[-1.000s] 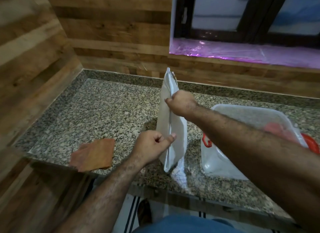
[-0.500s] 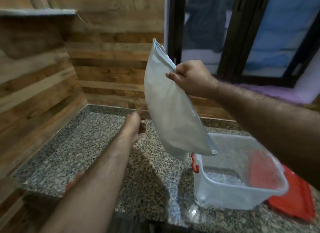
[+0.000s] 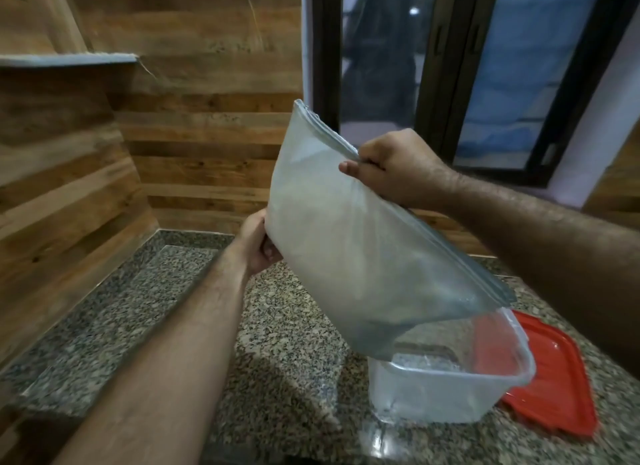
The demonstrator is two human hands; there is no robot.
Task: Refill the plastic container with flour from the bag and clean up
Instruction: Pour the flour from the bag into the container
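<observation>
The right hand point(image 3: 398, 166) has its fingers point(image 3: 349, 168) pinched shut on the zip edge of the flour bag point(image 3: 346, 243). The left hand point(image 3: 258, 243) clamps the bag's opposite edge. Below the right fingers, the bag's low corner hangs over the open plastic container point(image 3: 446, 388) on the counter point(image 3: 277, 343), with the red lid point(image 3: 561, 385) just beyond. If that corner drifts outside the rim, flour would likely spill onto the counter.
</observation>
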